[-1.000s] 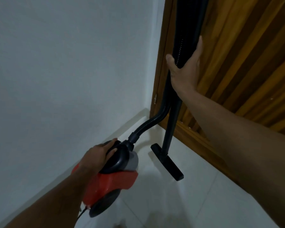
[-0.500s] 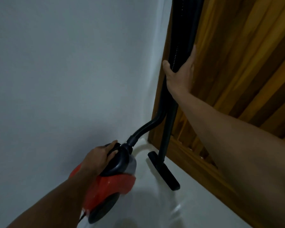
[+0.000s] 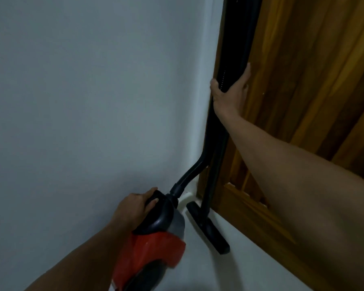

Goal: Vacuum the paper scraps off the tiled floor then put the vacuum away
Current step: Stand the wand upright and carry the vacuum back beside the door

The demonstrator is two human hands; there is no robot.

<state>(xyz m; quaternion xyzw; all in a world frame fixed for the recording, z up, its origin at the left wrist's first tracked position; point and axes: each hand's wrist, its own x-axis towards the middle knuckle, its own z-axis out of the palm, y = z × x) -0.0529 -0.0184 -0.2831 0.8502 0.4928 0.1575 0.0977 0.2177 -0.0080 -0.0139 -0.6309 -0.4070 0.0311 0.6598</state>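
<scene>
A red and black canister vacuum (image 3: pixel 153 250) hangs low near the wall, with my left hand (image 3: pixel 135 206) gripping its black top handle. Its black ribbed hose (image 3: pixel 189 175) curves up from the canister to the upright black wand (image 3: pixel 215 164). My right hand (image 3: pixel 229 95) is wrapped around the wand and hose together, high up in the corner against the wooden door. The black floor nozzle (image 3: pixel 208 227) rests on the white tiled floor (image 3: pixel 250 269) at the foot of the door. No paper scraps are in sight.
A plain white wall (image 3: pixel 93 101) fills the left side. A wooden door (image 3: pixel 303 80) with slanted boards stands on the right, meeting the wall in a tight corner where the wand stands.
The wand and nozzle have moved closer into the corner between wall and door. The canister has followed toward the wall. Both hands keep their grips.
</scene>
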